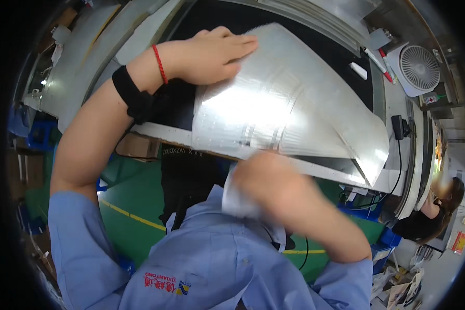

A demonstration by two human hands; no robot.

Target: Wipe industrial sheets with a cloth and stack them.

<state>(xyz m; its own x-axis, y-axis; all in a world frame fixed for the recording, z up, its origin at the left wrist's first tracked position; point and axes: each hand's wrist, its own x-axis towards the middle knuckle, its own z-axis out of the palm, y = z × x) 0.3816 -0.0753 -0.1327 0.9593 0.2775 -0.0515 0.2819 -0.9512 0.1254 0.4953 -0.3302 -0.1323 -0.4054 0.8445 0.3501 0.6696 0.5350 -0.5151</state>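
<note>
A shiny, translucent sheet (315,98) with fine lines and rows of dots lies across a black work surface (212,15), its lower right corner reaching the near edge. My left hand (206,56) rests on the sheet's upper left edge, fingers stretched out over it. Close to my body, just off the near edge of the table, my right hand (268,181) is smeared by motion. It is closed around a white cloth (234,199), which partly shows beside the fingers; whether this is fabric or paper is hard to make out.
Right of the sheet are a small white fan (419,67), markers (385,66), a white block (358,71) and a black plug adapter (398,127) with a cable. Another person (433,209) sits at the far right. A cardboard box (138,146) stands below the table.
</note>
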